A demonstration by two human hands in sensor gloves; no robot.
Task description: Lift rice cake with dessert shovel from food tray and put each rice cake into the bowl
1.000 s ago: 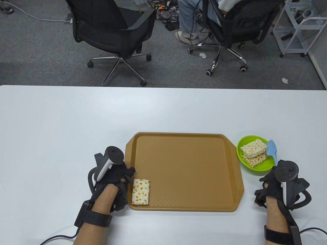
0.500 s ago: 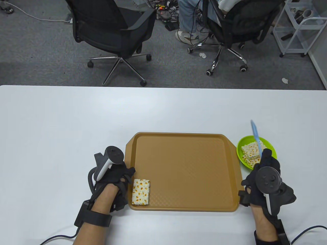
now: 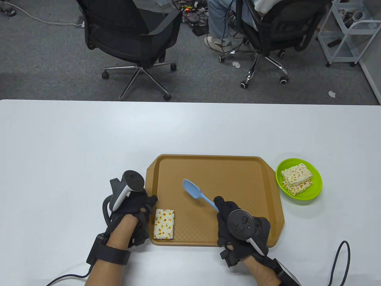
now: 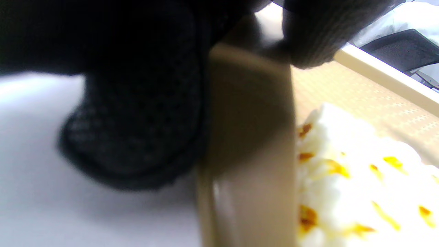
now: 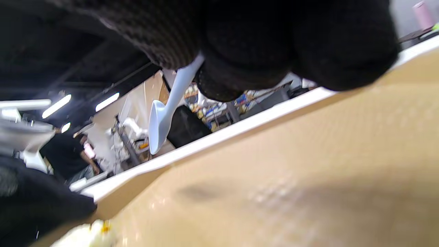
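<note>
Blue plastic shovel gripped by right hand, left hand pinching textured tan tray rim beside puffed rice cake

The left wrist view is blurred throughout: dark gloved fingers fill its upper left, and the rice cake beside them is cut off by the right and bottom edges. In the right wrist view the fingers hide the shovel handle's end.

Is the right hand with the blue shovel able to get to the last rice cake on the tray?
Probably yes. The right hand holds the shovel over bare tray; nothing lies between it and the rice cake. The left hand stays at the rim.
</note>
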